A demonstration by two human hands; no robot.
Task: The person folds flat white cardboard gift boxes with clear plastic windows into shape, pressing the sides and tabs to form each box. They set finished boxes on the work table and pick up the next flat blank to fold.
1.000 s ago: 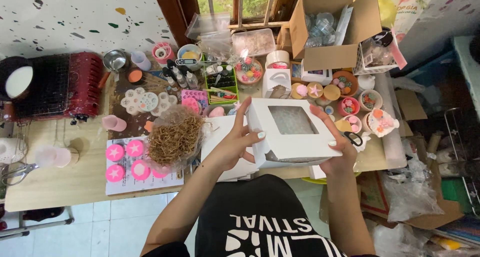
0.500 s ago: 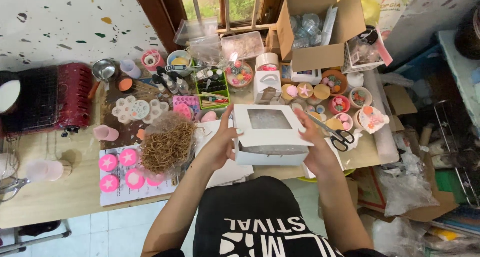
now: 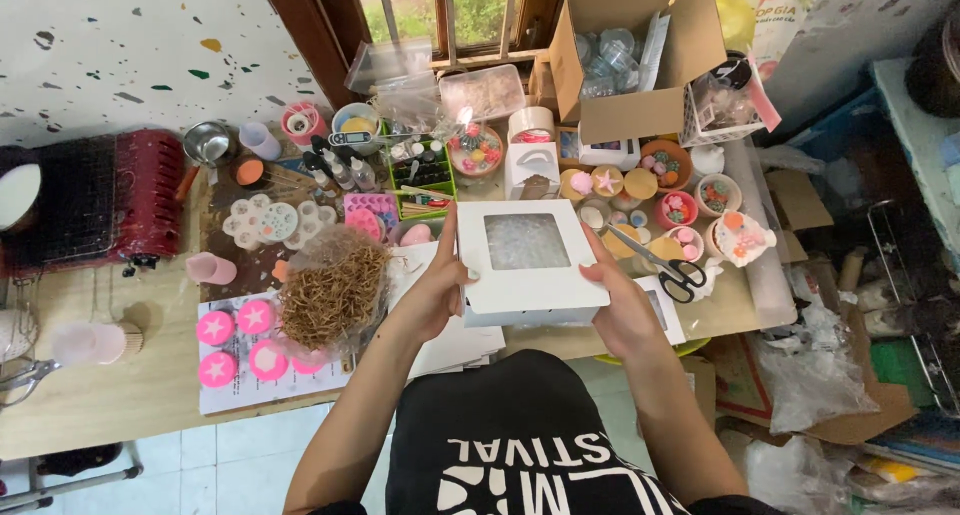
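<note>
Since your left hand and right hand only pinch the white window box by its sides above the bench, squeezing harder could probably buckle it, or it slips onto the scissors.

One white window box, one scissors, perhaps four pink star moulds

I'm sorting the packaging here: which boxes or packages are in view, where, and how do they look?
White box: square, clear lid window, held between left hand and right hand.
Cardboard box: brown, open flaps, behind by the window.
Small white box: upright, arched cutout, mid-table.
</note>
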